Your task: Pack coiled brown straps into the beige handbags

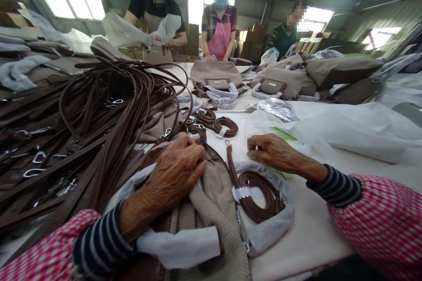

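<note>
A: What is the left hand doing?

B: The left hand lies over the top of a taupe handbag with a metal zip. Its grip is curled together, but I can't tell whether it is clamped on anything. A white wrapping sheet is tucked around the bag, and the bag sits on the surface, close to the person's body.

A: And the right?

B: The right hand rests on the surface just beside the bag. Its grip is loose, the fingers lightly curled with nothing between them. The fingertips are near a coiled brown leather strap, which has a white paper band around it and sits in a clear wrapper. A slip of green paper shows under the wrist.

A: What else is close by?

B: To the left, a big heap of brown leather straps with metal clips spills across the surface, touching the handbag. Ahead lie 2 more small coils, then a crumpled silver plastic bag and a white sheet.

A: Further off?

B: More taupe handbags stand across the surface, and 3 co-workers work beyond them, with stacked cardboard boxes behind.
</note>
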Demonstrator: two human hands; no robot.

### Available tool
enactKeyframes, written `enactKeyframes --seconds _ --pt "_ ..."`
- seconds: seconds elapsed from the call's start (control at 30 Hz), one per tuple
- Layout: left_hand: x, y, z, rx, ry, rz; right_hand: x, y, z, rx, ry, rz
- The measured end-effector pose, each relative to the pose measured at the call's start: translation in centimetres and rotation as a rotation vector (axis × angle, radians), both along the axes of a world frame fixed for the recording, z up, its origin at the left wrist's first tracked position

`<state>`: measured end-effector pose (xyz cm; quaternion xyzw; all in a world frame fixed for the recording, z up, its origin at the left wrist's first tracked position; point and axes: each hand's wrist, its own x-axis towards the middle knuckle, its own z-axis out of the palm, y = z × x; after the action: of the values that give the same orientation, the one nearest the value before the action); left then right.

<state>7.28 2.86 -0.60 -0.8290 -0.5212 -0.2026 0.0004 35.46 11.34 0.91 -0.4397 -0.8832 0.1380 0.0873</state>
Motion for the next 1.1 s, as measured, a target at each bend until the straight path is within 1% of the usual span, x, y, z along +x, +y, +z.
enactKeyframes --seconds 0.13,0.3,0.43,0.5,0.6,0.7,0.77,0.87,0.93,1.0,1.1 --pt "0.0 0.0 0.0 0.007 0.006 -0.004 -0.3 0.3 -0.5 -0.028 0.092 0.001" --pt "-0.1 0.2 -0.4 -0.019 -0.024 0.028 -1.3 1.1 -1.4 -0.032 0.175 0.002" --pt "-0.1 0.4 -0.6 -0.045 -0.056 0.029 -2.7 1.6 -1.8 -0.017 0.256 0.056" --pt "-0.1 0.4 -0.5 -0.074 -0.071 0.031 -3.5 1.9 -2.2 0.012 0.220 0.093" --pt "-0.1 0.5 -0.2 -0.142 -0.089 0.053 -4.3 2.3 -2.9 0.115 0.146 0.123" --pt "-0.2 0.5 0.2 -0.190 -0.113 0.082 -4.3 2.2 -3.3 0.212 0.187 0.131" --pt "-0.3 0.6 0.4 -0.204 -0.126 0.083 -3.8 1.5 -2.9 0.266 0.277 0.151" --pt "-0.4 0.7 0.6 -0.229 -0.170 0.109 -3.0 -0.5 -1.3 0.311 0.370 0.218" --pt "-0.4 0.9 0.8 -0.247 -0.199 0.126 -2.9 -2.0 0.1 0.284 0.338 0.270" --pt "-0.4 1.1 1.1 -0.274 -0.215 0.124 -3.3 -3.2 1.3 0.220 0.276 0.327" --pt "-0.3 1.4 1.6 -0.345 -0.255 0.123 -4.6 -4.0 2.3 0.137 0.183 0.393"
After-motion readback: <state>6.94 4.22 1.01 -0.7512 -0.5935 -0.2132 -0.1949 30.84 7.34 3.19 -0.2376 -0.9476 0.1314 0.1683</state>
